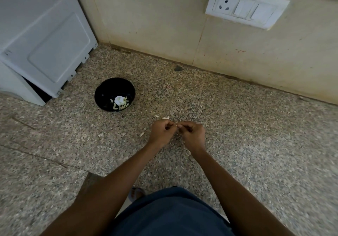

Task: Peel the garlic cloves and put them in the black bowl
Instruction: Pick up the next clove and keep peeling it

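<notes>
- Head view: both hands meet above a speckled granite countertop (pixel 237 135), well to the right of the black bowl (pixel 104 96) and nearer the person.
- Left hand (pixel 161 131): fingers curled inward, fingertips meeting those of the other hand at a small pale item.
- Right hand (pixel 193 133): fingers likewise curled, pinching toward the same spot.
- Garlic clove (pixel 177 125): only a pale sliver shows between the two sets of fingertips; it appears to be held by both hands. Whether its skin is on, partly off or fully off cannot be told at this size.
- Peeled cloves (pixel 120 105): several pale pieces lie inside the black bowl, along with one larger white piece whose nature is unclear.
- Garlic skins (pixel 164 117): thin pale scraps lie on the counter just beyond the hands, and another just to the left of the left hand.
- White appliance (pixel 42 39): stands at the far left, near the bowl but not touching it.
- Switch and socket plate (pixel 247 5): on the wall, upper right.
- Assessment: the task is part done. Some cloves are already in the bowl; the one in hand seems to be under peeling and is not yet deposited. No stock of unpeeled cloves is visible, so the remaining count cannot be judged.
</notes>
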